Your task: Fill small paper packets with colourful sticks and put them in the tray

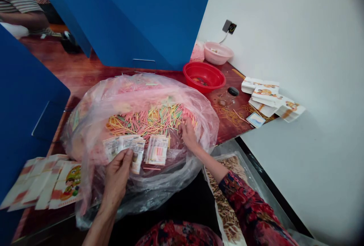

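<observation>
My left hand point(119, 168) is closed, thumb and fingers pinching the edge of a small clear printed packet point(138, 156). More such packets point(112, 147) lie overlapped beside it. Just to the right, a stack of printed packets point(156, 150) rests flat, with pink stripes showing in the top one. Behind them spreads a heap of thin coloured sticks point(150, 120) in pink, yellow, orange and green, inside a large opened clear plastic bag point(93, 105). At the heap's right end is my right hand point(188, 135), fingers curled against the sticks; what they grip is hidden.
Blue panels point(136, 18) stand behind and at left. A red basin point(204, 75), a pink basin point(218, 53), a dark-lidded jar point(229, 96), rubber bands point(231, 116) and printed paper bundles point(267, 94) sit at right. Printed bags point(66, 185) lie at left. Another person's arm point(25, 20) shows behind.
</observation>
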The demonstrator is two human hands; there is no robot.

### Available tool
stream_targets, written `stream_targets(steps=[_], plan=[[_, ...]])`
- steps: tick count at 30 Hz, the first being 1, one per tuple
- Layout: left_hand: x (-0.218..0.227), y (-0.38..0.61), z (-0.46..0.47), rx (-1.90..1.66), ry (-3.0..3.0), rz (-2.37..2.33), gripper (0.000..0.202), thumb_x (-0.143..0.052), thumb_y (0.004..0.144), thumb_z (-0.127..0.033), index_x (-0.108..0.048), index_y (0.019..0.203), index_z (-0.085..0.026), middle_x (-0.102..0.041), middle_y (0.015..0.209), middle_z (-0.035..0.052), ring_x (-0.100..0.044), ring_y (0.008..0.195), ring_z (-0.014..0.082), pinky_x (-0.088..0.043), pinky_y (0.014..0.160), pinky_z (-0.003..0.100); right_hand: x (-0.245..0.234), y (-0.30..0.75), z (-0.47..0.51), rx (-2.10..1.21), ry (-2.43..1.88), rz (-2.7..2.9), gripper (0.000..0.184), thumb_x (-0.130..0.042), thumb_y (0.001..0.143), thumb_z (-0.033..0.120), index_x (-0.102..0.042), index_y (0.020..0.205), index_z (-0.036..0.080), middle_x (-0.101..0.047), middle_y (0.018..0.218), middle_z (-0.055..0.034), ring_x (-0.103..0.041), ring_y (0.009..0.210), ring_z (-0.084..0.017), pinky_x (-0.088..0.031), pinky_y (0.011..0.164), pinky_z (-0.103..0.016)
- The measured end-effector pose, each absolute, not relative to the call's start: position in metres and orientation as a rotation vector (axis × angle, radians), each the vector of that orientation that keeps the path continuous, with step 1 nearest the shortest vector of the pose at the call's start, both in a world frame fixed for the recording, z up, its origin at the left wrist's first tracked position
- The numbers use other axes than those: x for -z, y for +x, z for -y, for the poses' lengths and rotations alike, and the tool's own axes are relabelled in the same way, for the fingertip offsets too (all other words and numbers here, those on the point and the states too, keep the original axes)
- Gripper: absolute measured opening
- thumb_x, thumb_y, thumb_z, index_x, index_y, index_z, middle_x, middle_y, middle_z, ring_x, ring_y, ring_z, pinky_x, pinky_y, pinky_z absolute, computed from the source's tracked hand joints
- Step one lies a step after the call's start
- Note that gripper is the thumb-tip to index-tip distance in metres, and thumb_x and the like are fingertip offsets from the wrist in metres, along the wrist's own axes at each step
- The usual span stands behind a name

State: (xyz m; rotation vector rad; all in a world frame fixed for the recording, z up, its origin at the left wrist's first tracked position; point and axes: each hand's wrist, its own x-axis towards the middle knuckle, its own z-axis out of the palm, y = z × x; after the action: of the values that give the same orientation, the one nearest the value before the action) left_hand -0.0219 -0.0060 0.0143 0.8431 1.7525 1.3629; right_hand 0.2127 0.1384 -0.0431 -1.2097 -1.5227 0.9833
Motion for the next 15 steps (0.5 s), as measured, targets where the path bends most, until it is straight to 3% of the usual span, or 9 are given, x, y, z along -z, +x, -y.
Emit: stream_targets(steps=[4,10,15], plan=[[-0.019,-0.023,0.006,-1.363,0.825,-1.754,0.043,-0.071,0.071,-0.064,-0.065,0.072,-0.021,-0.062,0.069,-0.0019,-0.052,0.068,0.016,-0.044,0.063,0.024,0.022,0.218,-0.152,-1.076,-1.123,1.193,0.039,-0.047,0.091,0.033,-0.044,0.129,0.025,-0.053,0.073,0.0061,-0.052,0.059,-0.014,-0.042,0.058,-0.025],[-0.018,-0.018,0.006,-1.38,0.81,-1.746,0.039,-0.07,0.074,-0.059,-0.062,0.069,-0.021,-0.059,0.067,-0.0024,-0.05,0.065,0.0146,-0.042,0.06,0.024,0.025,0.221,-0.133,-0.931,-1.184,1.489,0.015,-0.043,0.097,0.033,-0.051,0.105,0.022,-0.054,0.076,0.0029,-0.052,0.066,-0.015,-0.041,0.063,-0.027],[-0.013,-0.024,0.005,-1.503,0.718,-1.583,0.038,-0.075,0.076,-0.055,-0.062,0.073,-0.02,-0.057,0.069,-0.0041,-0.049,0.065,0.0116,-0.042,0.06,0.022,0.046,0.218,-0.12,-0.89,-1.176,1.738,0.012,-0.041,0.097,0.028,-0.051,0.098,0.022,-0.052,0.078,0.0021,-0.051,0.069,-0.015,-0.041,0.066,-0.028]])
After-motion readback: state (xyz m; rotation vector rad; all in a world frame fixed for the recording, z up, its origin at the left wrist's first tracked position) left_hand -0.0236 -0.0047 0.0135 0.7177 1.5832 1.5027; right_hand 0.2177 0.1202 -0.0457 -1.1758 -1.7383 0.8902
